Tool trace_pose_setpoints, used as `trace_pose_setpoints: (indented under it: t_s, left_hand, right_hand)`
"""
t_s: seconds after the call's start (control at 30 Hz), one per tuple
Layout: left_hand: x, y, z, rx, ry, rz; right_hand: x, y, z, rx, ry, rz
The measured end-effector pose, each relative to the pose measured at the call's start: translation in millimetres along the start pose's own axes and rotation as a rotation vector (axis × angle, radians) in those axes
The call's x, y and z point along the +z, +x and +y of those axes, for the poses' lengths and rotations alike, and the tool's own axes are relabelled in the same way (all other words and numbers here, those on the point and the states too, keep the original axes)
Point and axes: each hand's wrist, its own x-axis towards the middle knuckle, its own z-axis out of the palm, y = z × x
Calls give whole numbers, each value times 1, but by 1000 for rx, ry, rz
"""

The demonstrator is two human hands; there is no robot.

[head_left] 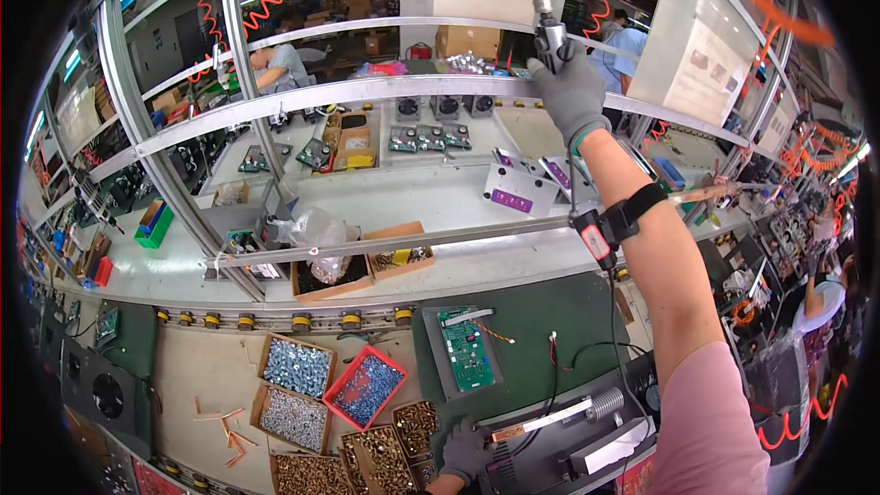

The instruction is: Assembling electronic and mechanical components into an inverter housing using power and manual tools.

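Raised at the upper right, my right hand [568, 92] in a grey glove is closed round an air screwdriver [552, 41], black and silver, hanging from an orange hose. A strapped-on red and black device with a cable sits on that forearm. Low in the middle, my gloved left hand [466, 452] is at the left edge of a dark metal chassis [541, 445], beside boxes of brass fasteners [414, 427]; its fingers blend into the dark parts. Across the chassis lies a silver bar with a copper-coloured end [541, 420]. A green circuit board [467, 348] rests on a dark plate behind it.
Cardboard boxes of silver screws [295, 367] and a red tray of bluish screws [365, 387] stand left of the board. Loose copper-coloured strips [229, 431] lie further left. An aluminium frame rail [367, 87] crosses ahead, with a conveyor edge [302, 322] below. Other people work beyond.
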Motion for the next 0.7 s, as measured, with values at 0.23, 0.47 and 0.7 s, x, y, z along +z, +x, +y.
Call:
trace_pose_setpoints:
  t_s: [0.23,0.47,0.7]
  left_hand:
    - [0,3,1,38,25,67]
    - [-15,-4,-17,-61,-1,118]
    - [-40,-71,-32,-258,-39,401]
  right_hand:
    - [-13,-40,35,-287,-154,-82]
    - [-196,-62,70,-580,-81,-626]
    - [-344,-188,172,-777,-930,-813]
